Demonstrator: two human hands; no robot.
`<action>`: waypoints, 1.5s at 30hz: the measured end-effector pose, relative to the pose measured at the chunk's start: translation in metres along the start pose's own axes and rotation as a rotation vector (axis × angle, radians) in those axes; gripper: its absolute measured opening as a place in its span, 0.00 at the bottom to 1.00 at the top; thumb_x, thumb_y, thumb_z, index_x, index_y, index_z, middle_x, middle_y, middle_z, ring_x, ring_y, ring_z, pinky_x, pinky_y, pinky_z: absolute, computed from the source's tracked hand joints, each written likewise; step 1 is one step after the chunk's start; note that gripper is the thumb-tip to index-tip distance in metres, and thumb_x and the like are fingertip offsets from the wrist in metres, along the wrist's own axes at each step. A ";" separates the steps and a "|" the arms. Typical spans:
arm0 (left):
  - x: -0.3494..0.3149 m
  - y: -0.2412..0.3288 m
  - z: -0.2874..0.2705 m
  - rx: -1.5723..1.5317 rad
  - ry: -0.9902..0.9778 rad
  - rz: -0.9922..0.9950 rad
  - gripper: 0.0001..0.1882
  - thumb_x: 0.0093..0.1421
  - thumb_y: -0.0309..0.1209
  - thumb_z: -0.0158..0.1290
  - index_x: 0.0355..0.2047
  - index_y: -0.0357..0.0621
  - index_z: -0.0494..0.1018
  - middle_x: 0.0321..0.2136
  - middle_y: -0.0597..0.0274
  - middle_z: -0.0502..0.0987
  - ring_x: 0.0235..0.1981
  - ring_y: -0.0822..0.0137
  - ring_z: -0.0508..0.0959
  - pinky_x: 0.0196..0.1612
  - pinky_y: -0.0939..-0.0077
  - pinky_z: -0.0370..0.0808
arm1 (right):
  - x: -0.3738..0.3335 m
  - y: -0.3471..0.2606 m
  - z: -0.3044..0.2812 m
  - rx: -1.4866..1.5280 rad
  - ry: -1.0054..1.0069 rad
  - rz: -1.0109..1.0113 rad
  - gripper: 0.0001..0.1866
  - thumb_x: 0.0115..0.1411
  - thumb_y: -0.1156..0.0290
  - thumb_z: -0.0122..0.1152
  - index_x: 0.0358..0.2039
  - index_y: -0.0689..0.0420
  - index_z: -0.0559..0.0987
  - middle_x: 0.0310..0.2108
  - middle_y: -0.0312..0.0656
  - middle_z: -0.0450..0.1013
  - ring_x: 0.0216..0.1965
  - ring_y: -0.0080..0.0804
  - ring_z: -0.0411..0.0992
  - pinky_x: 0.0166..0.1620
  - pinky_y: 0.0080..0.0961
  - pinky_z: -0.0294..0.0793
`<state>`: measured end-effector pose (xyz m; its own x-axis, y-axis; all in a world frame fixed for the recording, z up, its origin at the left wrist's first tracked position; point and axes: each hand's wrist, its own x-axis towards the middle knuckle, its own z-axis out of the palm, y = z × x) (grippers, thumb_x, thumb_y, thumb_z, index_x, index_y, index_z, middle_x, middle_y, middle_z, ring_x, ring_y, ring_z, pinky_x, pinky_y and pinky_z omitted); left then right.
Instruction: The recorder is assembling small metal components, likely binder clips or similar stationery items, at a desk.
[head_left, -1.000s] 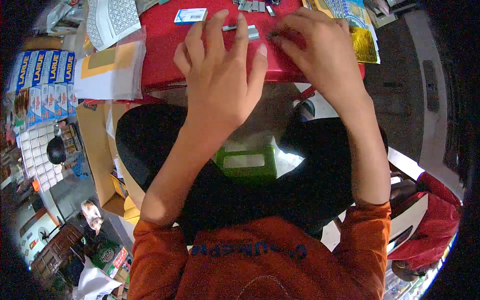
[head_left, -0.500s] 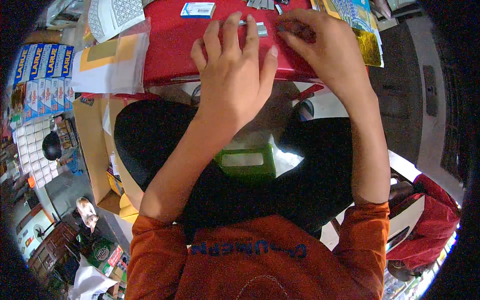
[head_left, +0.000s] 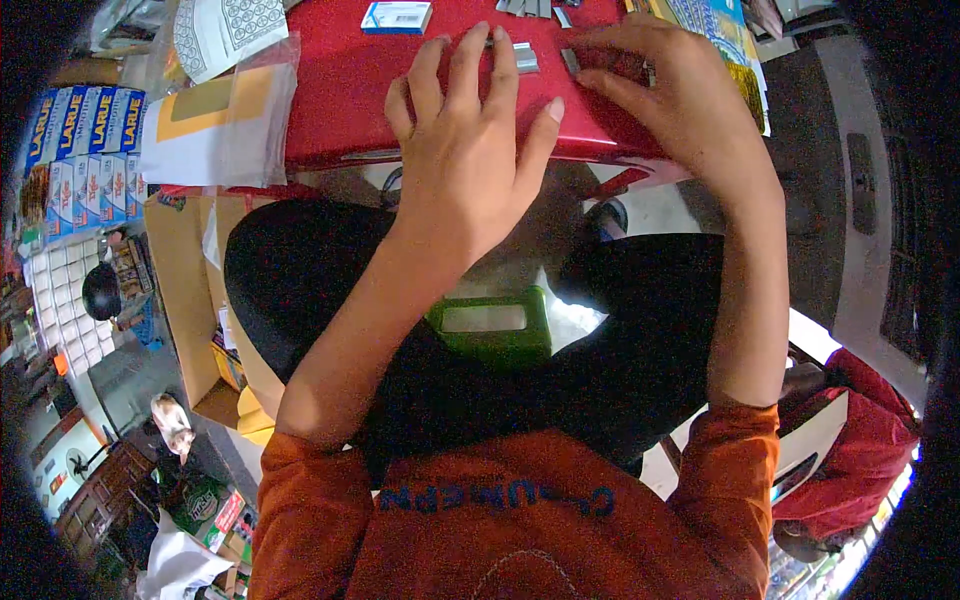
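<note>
Pointing lengthwise away, a grey strip [head_left: 570, 62] sits by right fingers [head_left: 618, 90], grip unclear; left fingers [head_left: 464, 75] spread.

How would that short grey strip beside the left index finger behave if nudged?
The short grey strip looks fairly stiff, since its edges run straight. It would probably slide rather than roll, being flat-sided on a smooth, shiny red tabletop. It's likely easy to lift, as it looks shorter than the left hand's index finger.
</note>
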<state>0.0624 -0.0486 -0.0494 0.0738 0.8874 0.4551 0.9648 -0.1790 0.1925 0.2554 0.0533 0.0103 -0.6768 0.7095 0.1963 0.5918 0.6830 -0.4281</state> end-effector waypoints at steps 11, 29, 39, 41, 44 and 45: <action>0.000 -0.001 0.000 -0.017 -0.007 0.002 0.35 0.70 0.51 0.51 0.65 0.34 0.70 0.67 0.46 0.69 0.67 0.41 0.64 0.66 0.37 0.58 | 0.004 0.006 0.001 0.086 -0.037 0.001 0.15 0.64 0.68 0.68 0.50 0.57 0.85 0.46 0.48 0.83 0.44 0.42 0.82 0.50 0.35 0.79; -0.003 -0.003 0.000 0.007 -0.026 0.004 0.36 0.70 0.52 0.51 0.66 0.33 0.69 0.68 0.45 0.66 0.66 0.42 0.63 0.66 0.37 0.58 | 0.025 -0.024 -0.016 0.065 -0.127 -0.024 0.14 0.61 0.70 0.71 0.43 0.68 0.86 0.37 0.54 0.81 0.36 0.48 0.80 0.41 0.38 0.80; -0.002 -0.003 -0.001 -0.019 -0.032 -0.011 0.36 0.70 0.52 0.51 0.66 0.34 0.69 0.68 0.45 0.66 0.66 0.42 0.62 0.66 0.39 0.58 | 0.030 -0.025 -0.017 0.171 -0.166 0.051 0.13 0.62 0.72 0.70 0.44 0.67 0.85 0.38 0.53 0.82 0.37 0.46 0.82 0.43 0.35 0.82; -0.002 -0.003 -0.001 -0.016 -0.035 -0.011 0.36 0.70 0.52 0.51 0.66 0.34 0.69 0.68 0.46 0.66 0.67 0.43 0.62 0.66 0.39 0.58 | 0.029 -0.023 -0.017 0.186 -0.151 0.008 0.12 0.62 0.73 0.70 0.44 0.67 0.86 0.38 0.53 0.82 0.37 0.45 0.82 0.43 0.35 0.82; -0.002 -0.004 0.000 -0.023 -0.037 -0.012 0.36 0.70 0.52 0.51 0.66 0.35 0.69 0.68 0.46 0.66 0.67 0.43 0.61 0.66 0.40 0.58 | 0.028 -0.020 -0.012 0.241 -0.161 0.076 0.13 0.62 0.72 0.71 0.43 0.67 0.85 0.38 0.52 0.82 0.37 0.45 0.82 0.43 0.35 0.82; -0.002 -0.003 0.000 -0.026 -0.037 -0.011 0.36 0.70 0.52 0.51 0.66 0.35 0.69 0.68 0.46 0.66 0.67 0.43 0.61 0.66 0.40 0.58 | 0.026 -0.015 -0.007 0.171 -0.153 0.078 0.13 0.62 0.70 0.71 0.45 0.63 0.86 0.40 0.50 0.84 0.39 0.44 0.82 0.46 0.35 0.81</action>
<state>0.0589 -0.0498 -0.0510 0.0725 0.9043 0.4207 0.9589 -0.1792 0.2199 0.2320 0.0627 0.0281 -0.6982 0.7154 0.0266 0.5706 0.5786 -0.5827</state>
